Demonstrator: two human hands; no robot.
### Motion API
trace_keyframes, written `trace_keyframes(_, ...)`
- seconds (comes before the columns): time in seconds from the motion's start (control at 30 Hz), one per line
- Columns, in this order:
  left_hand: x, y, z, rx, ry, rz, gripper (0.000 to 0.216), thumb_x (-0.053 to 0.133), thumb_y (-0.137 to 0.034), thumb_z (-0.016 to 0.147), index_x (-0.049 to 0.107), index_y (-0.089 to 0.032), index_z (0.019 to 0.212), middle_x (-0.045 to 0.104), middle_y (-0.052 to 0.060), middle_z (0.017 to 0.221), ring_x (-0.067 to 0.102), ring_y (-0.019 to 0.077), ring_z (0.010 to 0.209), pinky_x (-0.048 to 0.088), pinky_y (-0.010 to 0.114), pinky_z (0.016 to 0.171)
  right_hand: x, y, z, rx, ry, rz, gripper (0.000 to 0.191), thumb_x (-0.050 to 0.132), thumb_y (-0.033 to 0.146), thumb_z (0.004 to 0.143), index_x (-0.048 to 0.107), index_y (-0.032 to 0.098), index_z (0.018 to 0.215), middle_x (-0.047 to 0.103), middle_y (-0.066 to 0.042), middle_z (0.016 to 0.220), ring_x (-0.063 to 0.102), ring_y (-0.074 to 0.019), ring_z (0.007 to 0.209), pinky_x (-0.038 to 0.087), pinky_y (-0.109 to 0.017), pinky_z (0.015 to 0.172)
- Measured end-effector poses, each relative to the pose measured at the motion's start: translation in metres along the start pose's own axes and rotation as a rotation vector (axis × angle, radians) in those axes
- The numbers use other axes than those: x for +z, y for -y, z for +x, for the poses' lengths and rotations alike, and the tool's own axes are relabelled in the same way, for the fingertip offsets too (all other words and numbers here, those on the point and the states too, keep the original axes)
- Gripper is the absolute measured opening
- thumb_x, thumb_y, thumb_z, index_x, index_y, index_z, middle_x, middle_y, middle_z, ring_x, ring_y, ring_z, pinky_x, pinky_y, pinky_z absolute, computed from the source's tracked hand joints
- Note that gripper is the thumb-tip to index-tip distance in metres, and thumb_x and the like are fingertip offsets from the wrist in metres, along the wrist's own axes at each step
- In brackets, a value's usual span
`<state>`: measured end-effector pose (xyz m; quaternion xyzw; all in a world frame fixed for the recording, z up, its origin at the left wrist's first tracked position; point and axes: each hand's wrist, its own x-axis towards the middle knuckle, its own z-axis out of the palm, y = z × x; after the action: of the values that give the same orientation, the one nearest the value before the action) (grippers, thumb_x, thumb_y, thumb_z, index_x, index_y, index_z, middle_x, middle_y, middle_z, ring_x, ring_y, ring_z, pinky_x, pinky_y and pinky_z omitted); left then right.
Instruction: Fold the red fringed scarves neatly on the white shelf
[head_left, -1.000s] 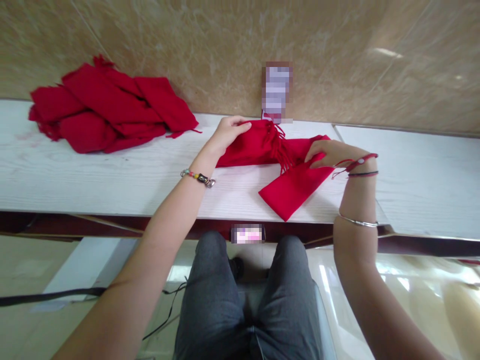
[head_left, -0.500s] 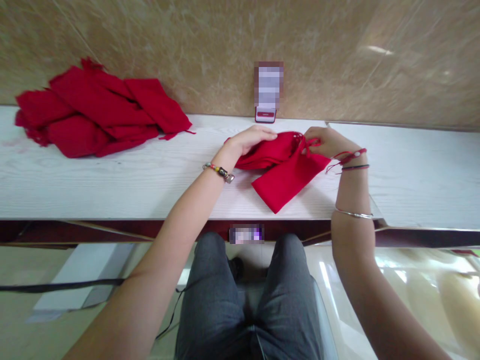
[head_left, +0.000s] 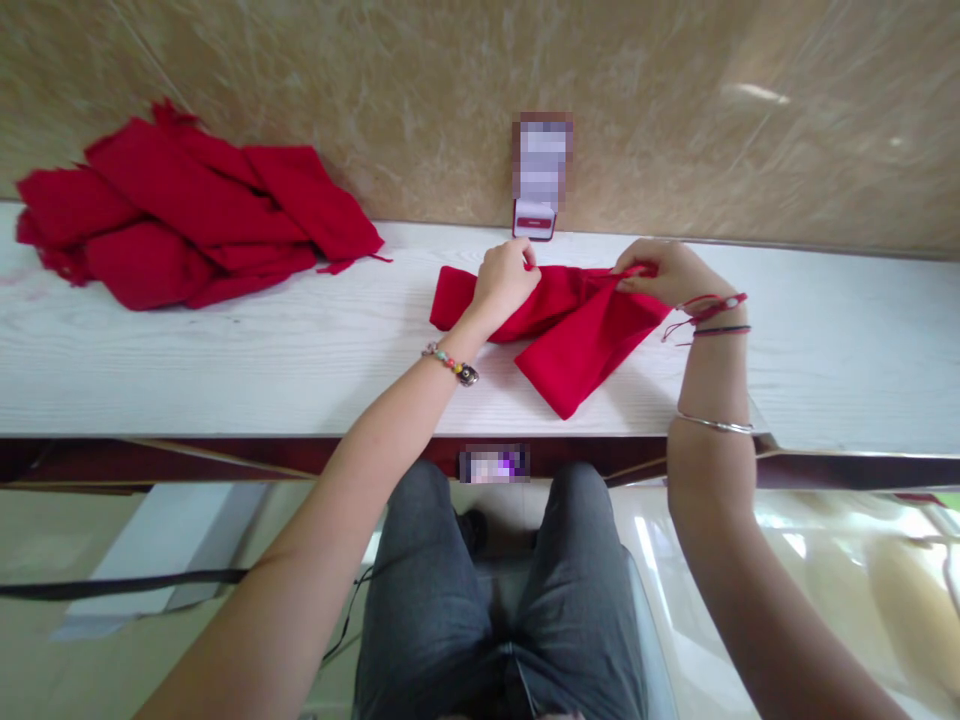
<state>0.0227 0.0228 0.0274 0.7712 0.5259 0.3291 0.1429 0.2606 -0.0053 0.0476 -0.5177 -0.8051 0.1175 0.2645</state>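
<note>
Red cloth drawstring pouches [head_left: 581, 355] lie bunched on the white tabletop in front of me, one end folded toward the front edge. My right hand [head_left: 652, 275] pinches the gathered upper edge of the cloth at its right side. Over the left part of this cloth, my left hand [head_left: 508, 283] is closed, fingers curled at the upper edge. Its fingertips are partly hidden, so exactly which bit of the cloth or cord they grip is hard to see. A flat red end [head_left: 452, 296] sticks out left of my left hand.
A heap of red cloth pouches [head_left: 202, 220] lies on the left of the white table [head_left: 300, 370]. A phone [head_left: 535, 222] leans against the brown marbled wall [head_left: 420, 110] behind. Another lit screen [head_left: 493, 464] is below the table edge, above my knees.
My left hand has gone from lying extended on the cloth to curled fingers, shifting slightly right. The right hand keeps its pinch. The view has shifted a little.
</note>
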Motion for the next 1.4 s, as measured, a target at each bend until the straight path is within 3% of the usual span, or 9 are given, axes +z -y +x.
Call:
trace_keyframes(0.47,0.000,0.002,-0.003,-0.021,-0.057,0.028,0.019,0.052,-0.008,0.079,0.066,-0.018,0.086,0.068,0.007,0.088,0.060,0.0212,0.092,0.043,0.033,0.086,-0.007,0.006,-0.010,-0.028,0.108,0.110,0.026,0.065,0.050,0.067,0.068,0.025,0.073,0.066,-0.005,0.085,0.061,-0.0242,0.088,0.048,-0.043,0.088)
trace_keyframes(0.53,0.002,-0.003,-0.005,0.082,0.028,-0.041,0.017,0.054,-0.009,0.078,0.068,-0.017,0.084,0.069,0.006,0.089,0.061,0.0206,0.093,0.043,0.032,0.087,-0.007,0.005,-0.010,-0.035,0.092,0.111,0.025,0.064,0.049,0.068,0.068,0.025,0.073,0.066,-0.005,0.085,0.061,-0.0243,0.088,0.048,-0.043,0.088)
trace_keyframes(0.63,0.010,-0.012,-0.010,0.288,0.313,-0.268,0.014,0.057,-0.007,0.074,0.068,-0.014,0.078,0.070,0.004,0.088,0.062,0.0176,0.089,0.044,0.030,0.087,-0.005,0.005,-0.009,-0.032,0.063,0.108,0.022,0.063,0.045,0.070,0.068,0.024,0.073,0.067,-0.006,0.085,0.061,-0.0246,0.088,0.047,-0.043,0.088)
trace_keyframes(0.7,0.015,-0.017,-0.012,0.313,0.480,-0.455,0.012,0.058,-0.005,0.072,0.067,-0.013,0.074,0.069,0.002,0.083,0.063,0.0151,0.083,0.045,0.029,0.085,-0.001,0.005,-0.006,-0.018,0.047,0.095,0.021,0.062,0.043,0.069,0.068,0.023,0.073,0.067,-0.006,0.084,0.062,-0.0247,0.086,0.048,-0.043,0.086)
trace_keyframes(0.77,0.019,-0.017,-0.012,0.227,0.558,-0.655,0.010,0.059,-0.005,0.071,0.065,-0.012,0.074,0.068,0.001,0.079,0.062,0.0129,0.079,0.046,0.028,0.085,0.003,0.005,-0.003,0.001,0.019,0.063,0.022,0.062,0.041,0.069,0.069,0.022,0.074,0.068,-0.005,0.082,0.062,-0.0244,0.084,0.048,-0.042,0.083)
trace_keyframes(0.97,0.015,-0.007,-0.011,-0.214,0.572,-1.136,0.003,0.060,-0.012,0.080,0.061,-0.014,0.082,0.069,0.001,0.079,0.065,0.0125,0.079,0.047,0.032,0.089,0.010,0.003,0.003,0.074,-0.108,-0.011,0.021,0.060,0.040,0.073,0.071,0.022,0.080,0.071,-0.005,0.083,0.062,-0.0236,0.084,0.049,-0.040,0.081)
trace_keyframes(1.1,0.020,-0.015,-0.020,-0.263,0.661,-1.111,0.009,0.057,-0.007,0.081,0.064,-0.013,0.084,0.072,0.006,0.086,0.067,0.0158,0.086,0.047,0.033,0.090,0.011,0.004,0.004,0.071,-0.120,-0.019,0.021,0.060,0.038,0.074,0.071,0.021,0.080,0.071,-0.006,0.085,0.062,-0.0237,0.084,0.049,-0.040,0.082)
trace_keyframes(1.23,0.023,-0.022,-0.025,-0.181,0.774,-0.974,0.018,0.058,-0.006,0.079,0.068,-0.015,0.092,0.073,0.006,0.090,0.067,0.0183,0.091,0.047,0.034,0.091,0.012,0.007,0.005,0.064,-0.089,-0.016,0.021,0.060,0.038,0.073,0.071,0.021,0.080,0.071,-0.005,0.084,0.062,-0.0231,0.083,0.049,-0.040,0.082)
trace_keyframes(1.4,0.012,-0.018,-0.018,-0.078,0.859,-1.017,0.032,0.058,-0.002,0.075,0.066,-0.014,0.103,0.072,0.007,0.099,0.066,0.0181,0.095,0.047,0.036,0.093,0.012,0.012,0.004,0.086,-0.091,0.018,0.020,0.060,0.040,0.073,0.068,0.021,0.076,0.070,-0.005,0.084,0.062,-0.0231,0.085,0.049,-0.039,0.083)
